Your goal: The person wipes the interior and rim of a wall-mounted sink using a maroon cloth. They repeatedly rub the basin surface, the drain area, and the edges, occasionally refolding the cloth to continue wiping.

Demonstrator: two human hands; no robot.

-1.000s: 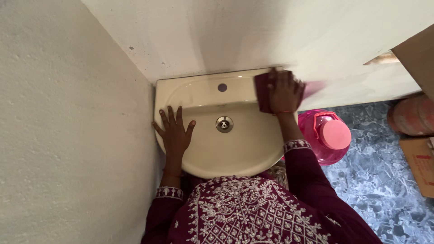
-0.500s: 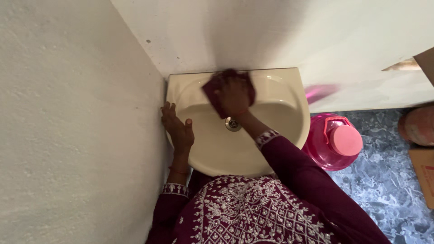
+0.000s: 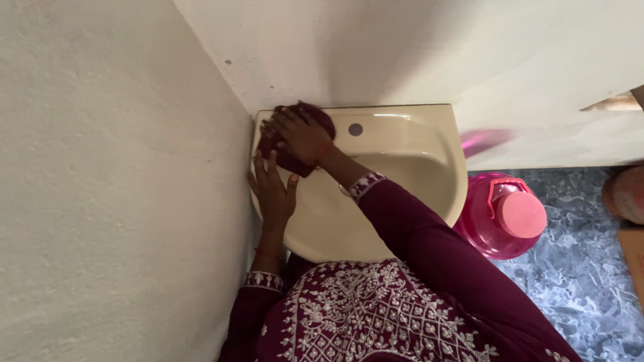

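A cream wash basin is fixed in a wall corner below me. My right hand presses a dark maroon cloth onto the basin's back left corner, by the wall. Flat on the left rim, just under the cloth, rests my left hand with fingers spread and nothing in it. A small tap hole shows on the back ledge to the right of my right hand. My maroon sleeve crosses the bowl and hides the drain.
A pink plastic water jug with a pink lid stands on the mottled blue-grey floor right of the basin. White walls close in on the left and behind. A brown object sits at the far right edge.
My right hand has slid the cloth leftward along the back ledge, from the right corner past the middle to the left corner. My left hand stays on the left rim.
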